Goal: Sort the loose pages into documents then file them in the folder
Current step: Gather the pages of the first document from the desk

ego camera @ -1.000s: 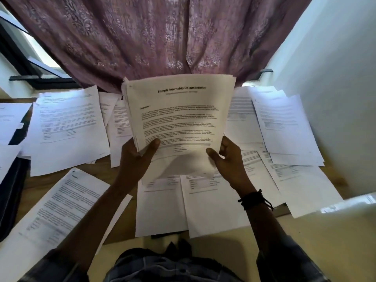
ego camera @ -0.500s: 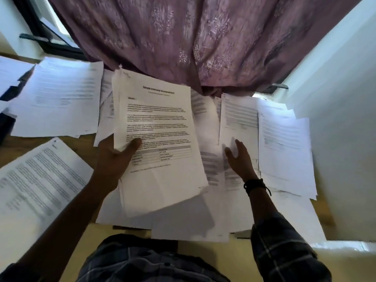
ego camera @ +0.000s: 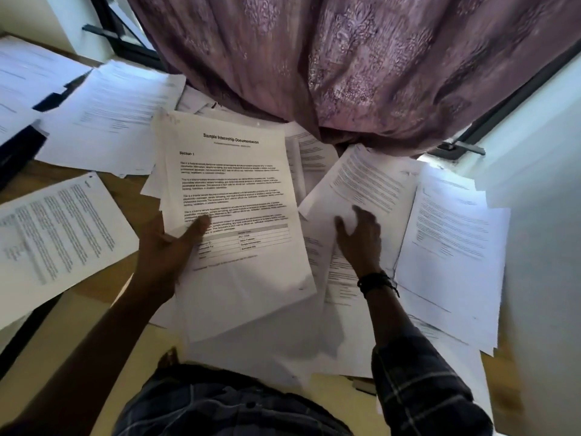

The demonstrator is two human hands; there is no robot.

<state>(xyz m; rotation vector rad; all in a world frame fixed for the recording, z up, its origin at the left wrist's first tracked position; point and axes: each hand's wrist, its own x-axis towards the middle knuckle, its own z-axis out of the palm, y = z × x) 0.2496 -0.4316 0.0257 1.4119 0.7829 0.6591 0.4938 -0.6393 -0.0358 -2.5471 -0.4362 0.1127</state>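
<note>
spreading over the wooden table (ego camera: pixel 124 184), the loose pages lie face up, likely so their headings can be read at a glance. at the far left a dark flat thing (ego camera: pixel 17 155) sits half under sheets. it may be the folder, but i cannot tell. beside it a printed page (ego camera: pixel 63 228) lies turned sideways, with a fanned pile (ego camera: pixel 110 121) behind it.

the left hand (ego camera: pixel 169 247) grips a stack of pages (ego camera: pixel 239 190) at its left edge, with the palm beneath and the thumb clamped across the top sheet. that sheet is headed "sample internship documentation, section 1". the stack is raised off the spread, which i judge keeps this gathered document apart from the unsorted sheets. the offset edges at its upper left show that it holds several pages.

to its right, the right hand (ego camera: pixel 361 243), with a dark wristband (ego camera: pixel 375 283), has its fingers curled onto the lower end of a tilted sheet (ego camera: pixel 367 180). it seems to pinch the sheet, though blur softens the fingertips. the sheet sits askew over its neighbours, as if picked out to be checked against the stack.

farther right, overlapping pages (ego camera: pixel 452 240) run up to the white wall. a mauve curtain (ego camera: pixel 345 58) hangs behind everything. sorting looks under way, and nothing appears filed yet.
</note>
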